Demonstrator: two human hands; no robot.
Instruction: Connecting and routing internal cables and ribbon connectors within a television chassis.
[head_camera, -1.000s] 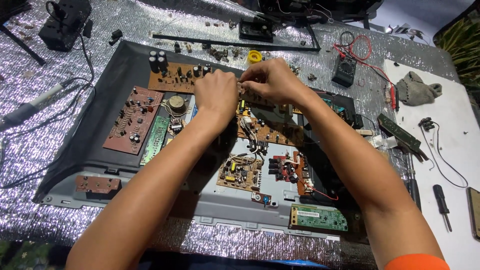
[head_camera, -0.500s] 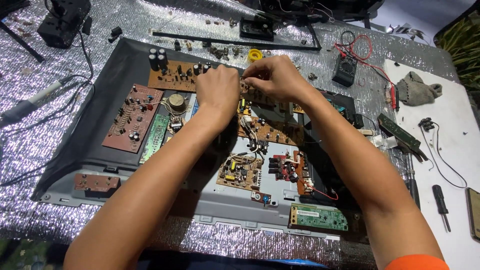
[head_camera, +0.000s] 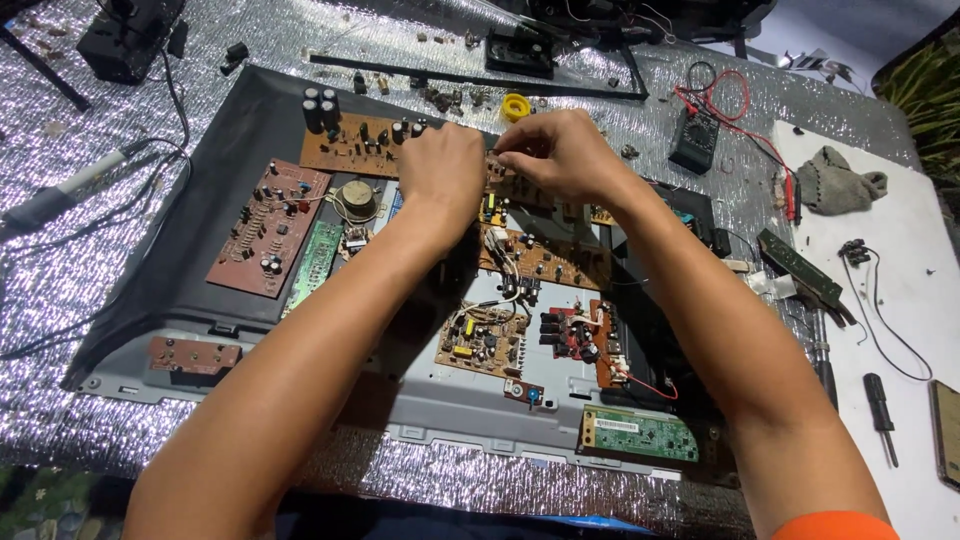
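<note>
Both hands have stayed almost where they were a moment ago, up at the far side of the open back panel (head_camera: 150, 300), so the small work there is still going on and nothing has been lifted away. The left hand (head_camera: 440, 165) has only slid a tiny bit along the long brown board (head_camera: 350, 145). Its fingers are curled shut and press down on that board, but what they pinch is hidden under the hand. The right hand (head_camera: 565, 150) sits just beside it, almost touching, and its fingertips are pinched together on something very small at the board's edge, too small to tell what. The board lies flat near the top rim of the panel, with black round parts (head_camera: 320, 105) standing on its left end. Close behind the hands is a yellow roll (head_camera: 515, 105) and a long black bar (head_camera: 470, 80), so there is little room going that way. To the right there is a meter with red wires (head_camera: 695, 135), near but not touching. To the left the reddish board (head_camera: 265, 225) lies apart. The most open room is on the shiny counter (head_camera: 60, 260) at the left and on the white sheet (head_camera: 900, 290) at the right, where a screwdriver (head_camera: 880, 400) lies
</note>
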